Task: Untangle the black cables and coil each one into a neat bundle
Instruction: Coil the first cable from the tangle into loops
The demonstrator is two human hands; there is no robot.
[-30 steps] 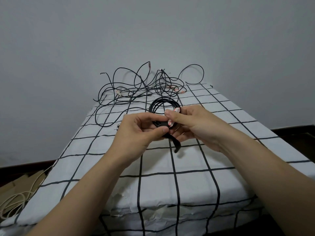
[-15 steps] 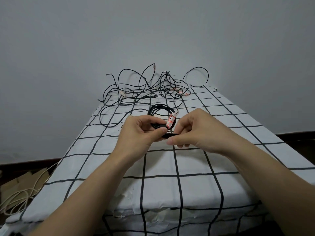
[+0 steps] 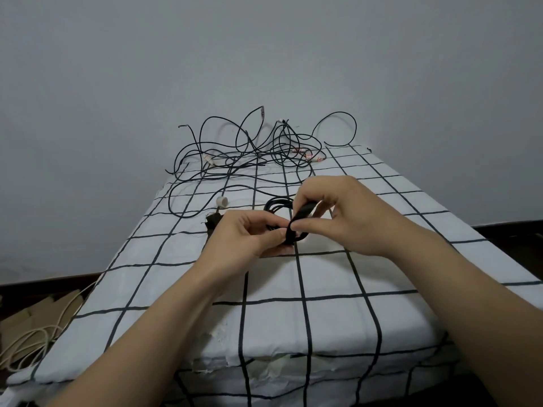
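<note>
Since 0.5 s ago: right hand [image 3: 349, 218] higher, black strap [image 3: 304, 213] no longer flat but arched up over the coil. Far left, on floor: pale cord [image 3: 26, 342] in loose loops beside cardboard [image 3: 44, 309]. On checked cloth [image 3: 323, 289], left of centre: small white cap [image 3: 222, 202], dark scrap [image 3: 213, 221] just beside left hand [image 3: 249, 235]. Far end, near wall: remaining black cables [image 3: 249, 154] in one tangle, well apart from both hands. Left hand: clenched on coiled black cable [image 3: 276, 203], thumb and forefinger pinching bundle at lower strap end, mid-table. Right hand: grasping upper strap end between thumb and fingers.
</note>
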